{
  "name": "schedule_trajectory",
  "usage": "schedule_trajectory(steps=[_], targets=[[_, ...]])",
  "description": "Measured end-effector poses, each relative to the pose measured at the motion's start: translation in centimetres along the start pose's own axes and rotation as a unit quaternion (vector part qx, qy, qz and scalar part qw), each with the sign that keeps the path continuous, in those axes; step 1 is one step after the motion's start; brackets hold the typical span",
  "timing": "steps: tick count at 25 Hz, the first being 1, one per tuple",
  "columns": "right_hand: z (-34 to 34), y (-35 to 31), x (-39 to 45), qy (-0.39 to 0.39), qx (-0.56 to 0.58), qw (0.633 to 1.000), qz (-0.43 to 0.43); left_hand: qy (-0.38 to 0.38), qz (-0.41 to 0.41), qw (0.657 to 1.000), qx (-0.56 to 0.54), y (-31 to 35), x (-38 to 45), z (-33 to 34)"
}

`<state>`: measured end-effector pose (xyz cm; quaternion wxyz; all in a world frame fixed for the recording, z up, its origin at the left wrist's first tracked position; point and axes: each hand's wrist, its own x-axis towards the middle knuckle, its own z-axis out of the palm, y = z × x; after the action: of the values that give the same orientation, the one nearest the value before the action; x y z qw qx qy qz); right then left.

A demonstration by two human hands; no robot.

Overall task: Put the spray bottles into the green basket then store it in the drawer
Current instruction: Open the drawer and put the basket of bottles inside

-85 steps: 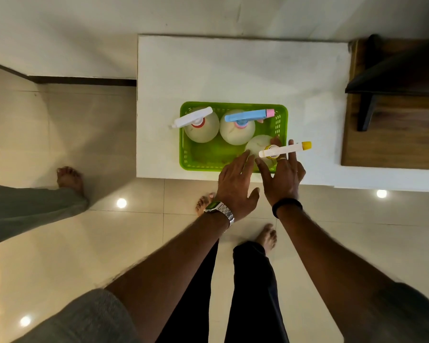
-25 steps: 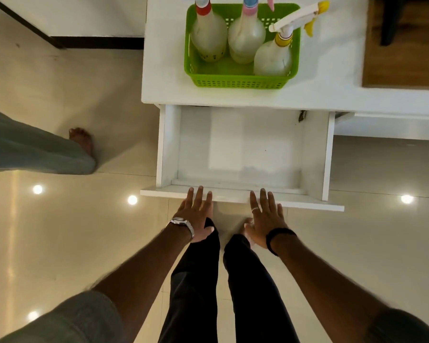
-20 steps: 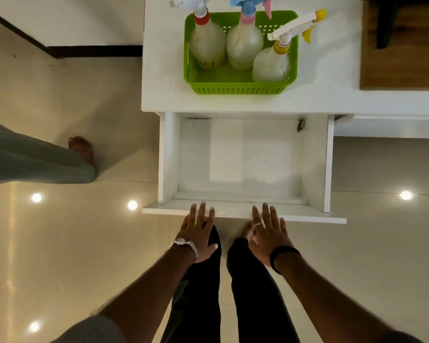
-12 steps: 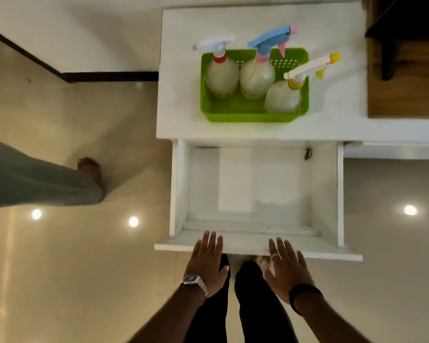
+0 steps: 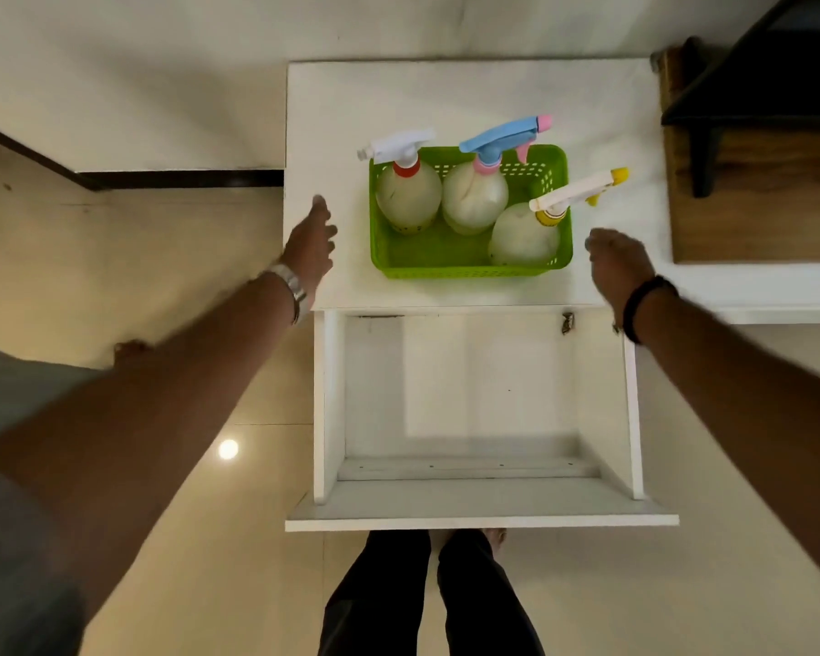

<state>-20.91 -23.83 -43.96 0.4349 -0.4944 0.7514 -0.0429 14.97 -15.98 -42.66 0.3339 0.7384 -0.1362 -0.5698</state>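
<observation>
The green basket (image 5: 465,267) stands on the white cabinet top (image 5: 446,92). Inside it stand three spray bottles: one with a white trigger (image 5: 407,196), one with a blue trigger (image 5: 475,196), one with a yellow-tipped trigger (image 5: 524,234). The white drawer (image 5: 469,506) below is pulled out, and nothing lies in it. My left hand (image 5: 311,246) hovers to the left of the basket with relaxed fingers, apart from it. To the right of the basket my right hand (image 5: 614,267) hovers, also holding nothing.
A brown wooden surface (image 5: 753,205) with a dark frame (image 5: 749,101) lies to the right of the cabinet top. Another person's foot (image 5: 131,348) and trouser leg (image 5: 29,381) are on the tiled floor at the left. My own legs (image 5: 427,598) stand below the drawer front.
The drawer has been pulled out. Both hands left its front edge and rose to either side of the basket.
</observation>
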Motion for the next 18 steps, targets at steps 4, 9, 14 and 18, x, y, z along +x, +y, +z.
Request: schedule_trajectory(steps=[4,9,14,18], targets=[[0.3,-3.6,1.7,-0.052,0.292,0.951,0.086,-0.095,-0.048,0.992,-0.071,2.9,0.1,2.2],[1.4,-3.9,1.3,-0.105,0.378,0.917,0.073,-0.127,-0.054,0.987,-0.079,2.7,0.0,3.4],[1.7,-2.9,-1.5,-0.115,0.393,0.910,0.061,-0.134,-0.036,0.986,-0.090,1.7,-1.2,2.7],[2.5,0.4,-6.2,-0.123,0.429,0.894,0.050,-0.167,-0.028,0.975,-0.144,-1.8,-4.6,1.1]])
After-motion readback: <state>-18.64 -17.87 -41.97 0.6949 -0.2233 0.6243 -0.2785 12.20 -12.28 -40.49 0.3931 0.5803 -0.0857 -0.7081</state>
